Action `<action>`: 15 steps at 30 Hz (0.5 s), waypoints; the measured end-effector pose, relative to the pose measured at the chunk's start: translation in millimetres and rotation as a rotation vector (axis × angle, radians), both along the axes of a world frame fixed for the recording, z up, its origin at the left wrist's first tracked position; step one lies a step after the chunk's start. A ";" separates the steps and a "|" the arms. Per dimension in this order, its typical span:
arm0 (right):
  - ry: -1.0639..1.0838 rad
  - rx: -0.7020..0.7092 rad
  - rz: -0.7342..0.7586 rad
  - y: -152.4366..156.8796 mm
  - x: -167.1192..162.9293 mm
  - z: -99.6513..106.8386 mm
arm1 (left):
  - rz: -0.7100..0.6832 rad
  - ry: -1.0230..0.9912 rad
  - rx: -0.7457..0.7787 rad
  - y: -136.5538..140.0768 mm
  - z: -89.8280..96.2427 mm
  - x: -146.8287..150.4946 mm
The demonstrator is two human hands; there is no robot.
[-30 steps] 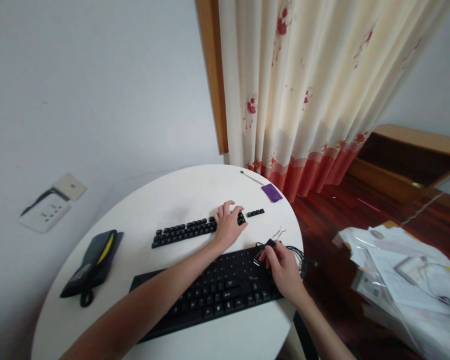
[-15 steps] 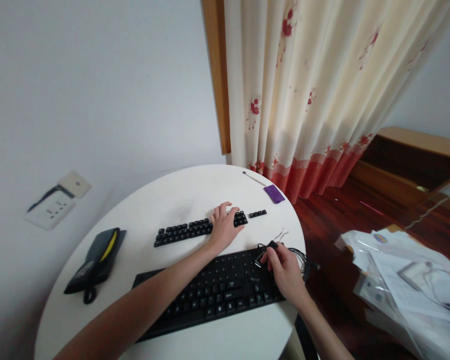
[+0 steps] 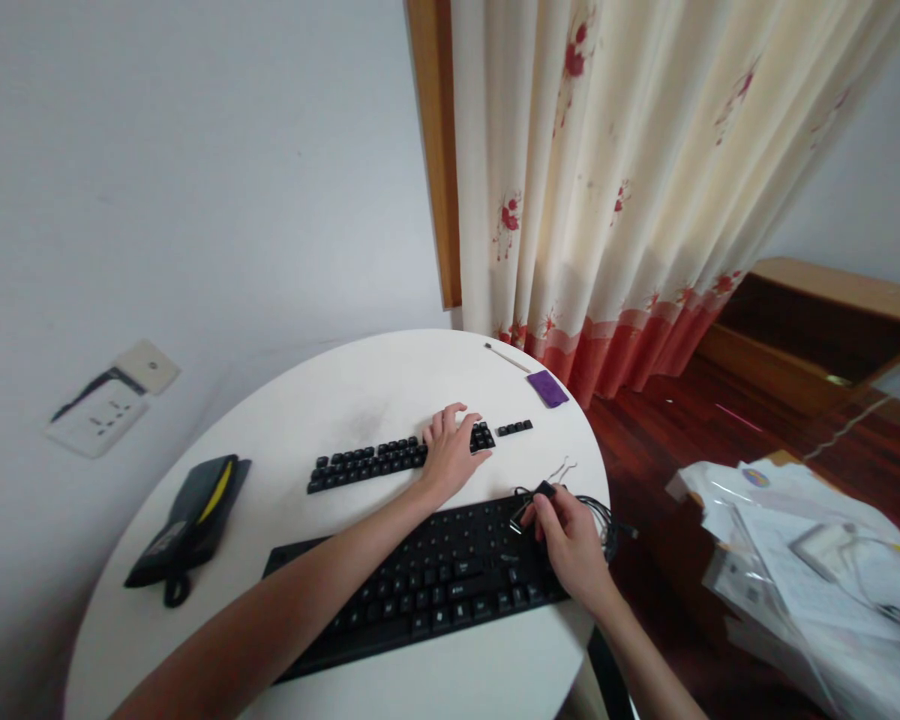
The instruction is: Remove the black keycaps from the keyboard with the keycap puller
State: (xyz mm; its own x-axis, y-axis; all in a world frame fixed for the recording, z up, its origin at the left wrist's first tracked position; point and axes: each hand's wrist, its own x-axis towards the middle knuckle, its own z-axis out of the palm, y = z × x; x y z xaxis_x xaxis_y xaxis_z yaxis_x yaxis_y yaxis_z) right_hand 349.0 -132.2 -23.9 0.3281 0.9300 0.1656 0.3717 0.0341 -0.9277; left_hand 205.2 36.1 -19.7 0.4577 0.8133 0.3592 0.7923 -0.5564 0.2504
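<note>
Head view: left hand [image 3: 448,452] rests fingers spread on a row of loose black keycaps [image 3: 367,464] on the round white table [image 3: 345,395]. Right hand [image 3: 568,543] pinches a small black tool [image 3: 541,492], probably a keycap puller, over the black keyboard [image 3: 427,585]'s right end. Dark pouch [image 3: 187,520] lies far left, contents hidden.

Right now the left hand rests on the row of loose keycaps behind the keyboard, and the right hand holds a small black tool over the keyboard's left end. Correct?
Not quite. The head view shows the right hand holding the tool over the keyboard's right end, not the left. The left hand does rest on the keycaps behind the keyboard.
</note>
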 end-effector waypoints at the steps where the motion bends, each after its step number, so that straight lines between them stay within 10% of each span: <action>1: 0.000 -0.001 -0.002 -0.2 0.0 0.3 | -0.001 0.002 0.002 -0.1 0.4 0.2; 15: 0.024 -0.003 -0.007 -0.1 -0.3 2.3 | -0.027 0.019 0.040 6.7 2.1 -15.2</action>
State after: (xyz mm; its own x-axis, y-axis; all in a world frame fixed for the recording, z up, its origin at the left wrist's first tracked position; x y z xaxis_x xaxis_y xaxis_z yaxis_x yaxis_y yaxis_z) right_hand 348.7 -132.3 -21.6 0.3388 0.9280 0.1551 0.3494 0.0290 -0.9365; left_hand 190.0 42.8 -17.6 0.4861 0.7857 0.3827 0.7813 -0.5869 0.2126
